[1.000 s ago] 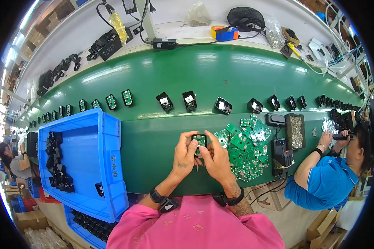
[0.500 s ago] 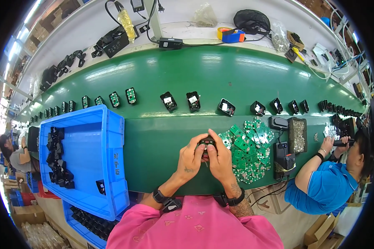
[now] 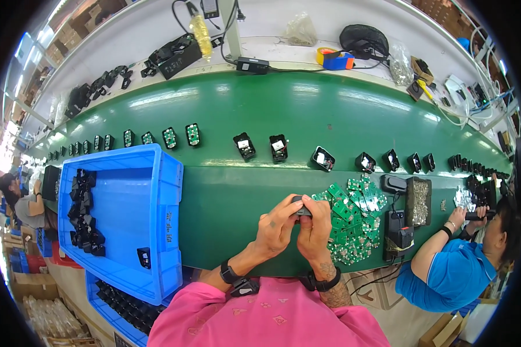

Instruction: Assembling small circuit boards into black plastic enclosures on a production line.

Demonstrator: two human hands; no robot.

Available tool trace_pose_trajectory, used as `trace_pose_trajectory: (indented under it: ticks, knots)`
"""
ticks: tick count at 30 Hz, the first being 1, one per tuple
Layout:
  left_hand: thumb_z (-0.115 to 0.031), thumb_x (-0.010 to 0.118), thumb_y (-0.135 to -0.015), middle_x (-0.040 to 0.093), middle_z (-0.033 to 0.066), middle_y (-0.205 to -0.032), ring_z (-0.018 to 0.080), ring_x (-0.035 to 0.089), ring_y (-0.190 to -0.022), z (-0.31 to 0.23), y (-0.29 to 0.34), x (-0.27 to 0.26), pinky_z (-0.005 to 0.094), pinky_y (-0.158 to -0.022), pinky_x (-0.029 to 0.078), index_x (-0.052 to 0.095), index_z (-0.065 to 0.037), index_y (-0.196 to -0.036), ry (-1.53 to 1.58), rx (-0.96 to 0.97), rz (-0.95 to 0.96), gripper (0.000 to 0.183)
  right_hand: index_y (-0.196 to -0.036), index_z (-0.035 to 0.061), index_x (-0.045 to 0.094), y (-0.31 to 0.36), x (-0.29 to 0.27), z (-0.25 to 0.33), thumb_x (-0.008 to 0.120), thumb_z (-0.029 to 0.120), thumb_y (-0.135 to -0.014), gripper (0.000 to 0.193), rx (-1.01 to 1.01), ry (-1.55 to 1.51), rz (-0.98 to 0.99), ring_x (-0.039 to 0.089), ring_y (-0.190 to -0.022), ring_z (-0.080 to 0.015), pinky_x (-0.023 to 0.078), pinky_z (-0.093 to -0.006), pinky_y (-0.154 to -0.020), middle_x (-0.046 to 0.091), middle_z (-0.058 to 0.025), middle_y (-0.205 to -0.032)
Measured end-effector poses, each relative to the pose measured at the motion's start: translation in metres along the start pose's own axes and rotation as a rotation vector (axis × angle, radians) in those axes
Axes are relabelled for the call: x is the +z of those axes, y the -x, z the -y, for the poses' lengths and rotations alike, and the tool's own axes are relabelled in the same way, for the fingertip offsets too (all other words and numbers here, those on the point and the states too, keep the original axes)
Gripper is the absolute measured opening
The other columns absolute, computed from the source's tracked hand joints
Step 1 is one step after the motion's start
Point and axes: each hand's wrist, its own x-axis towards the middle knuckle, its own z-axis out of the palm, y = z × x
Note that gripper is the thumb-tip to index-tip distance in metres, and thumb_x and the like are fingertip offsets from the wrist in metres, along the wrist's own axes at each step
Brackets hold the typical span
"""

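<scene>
Just left of a heap of green circuit boards, my two hands meet around a small black plastic housing. The left hand curls its fingers about one side. From the other side the right hand grips it, thumb and fingers pressed in. A plain dark face of the housing shows at the fingertips; the rest is covered by my hands. Beyond them stand two open black housings with white parts inside, and another open housing lies tilted farther right.
Left stands a large blue bin with black parts. Housings with green boards line the back left. To the right are a black power tool and a tray of small metal pieces. A co-worker in blue sits at right.
The housing has been turned: its open side with red showed between my thumbs before, and a plain dark face shows now. The whole view has shifted slightly.
</scene>
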Motion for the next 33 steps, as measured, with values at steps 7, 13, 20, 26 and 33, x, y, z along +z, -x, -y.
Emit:
trace_pose_trajectory:
  ticks: [7, 13, 20, 26, 33]
  knots:
    - [-0.009, 0.055, -0.097, 0.066, 0.0162, -0.110, 0.0233, 0.071, -0.081, 0.005, -0.008, -0.015, 0.0297, -0.063, 0.060, 0.057, -0.003, -0.126, 0.139, -0.516, 0.053, 0.030, -0.137, -0.0038, 0.046, 0.003, 0.006, 0.010, 0.054, 0.016, -0.098, 0.044, 0.519, -0.059, 0.185, 0.061, -0.074, -0.0276, 0.050, -0.0370, -0.073, 0.063, -0.0146, -0.088]
    - [-0.014, 0.044, -0.101, 0.063, 0.0103, -0.089, 0.0135, 0.060, -0.049, 0.096, -0.044, -0.088, 0.0242, -0.042, 0.049, 0.056, -0.004, -0.125, 0.008, -0.832, -0.302, 0.029, -0.129, -0.0055, 0.055, 0.016, -0.005, 0.010, 0.064, 0.014, -0.092, 0.042, 0.473, -0.089, 0.300, 0.063, -0.076, -0.0242, 0.052, -0.0344, -0.074, 0.066, -0.0126, -0.085]
    - [-0.016, 0.048, -0.100, 0.066, 0.0161, -0.076, 0.0234, 0.063, -0.045, 0.224, -0.086, -0.110, 0.0381, -0.047, 0.050, 0.058, -0.007, -0.122, -0.354, -0.744, -0.247, 0.025, -0.114, -0.0015, 0.065, 0.016, -0.007, 0.023, 0.067, 0.011, -0.089, 0.028, 0.397, -0.119, 0.459, 0.065, -0.079, -0.0280, 0.051, -0.0374, -0.072, 0.068, -0.0119, -0.084]
    - [-0.017, 0.063, -0.091, 0.070, 0.0196, -0.103, 0.0359, 0.068, -0.088, 0.216, -0.089, -0.109, 0.0418, -0.078, 0.052, 0.063, -0.010, -0.120, -0.886, -0.430, -0.375, 0.030, -0.106, 0.0004, 0.068, 0.033, -0.032, -0.008, 0.071, 0.010, -0.085, 0.024, 0.363, 0.382, 0.170, 0.057, -0.075, -0.0323, 0.048, -0.0424, -0.076, 0.061, -0.0099, -0.076]
    - [-0.032, 0.082, -0.069, 0.040, 0.0220, -0.151, 0.0380, 0.038, -0.140, 0.151, -0.074, -0.088, 0.0419, -0.115, 0.033, 0.032, -0.002, -0.150, -0.462, -0.312, 0.129, 0.100, -0.116, -0.0001, 0.065, -0.001, -0.037, -0.027, 0.078, 0.015, -0.077, 0.044, 0.482, 0.651, 0.342, 0.056, -0.096, -0.0338, 0.048, -0.0438, -0.084, 0.054, -0.0153, -0.109]
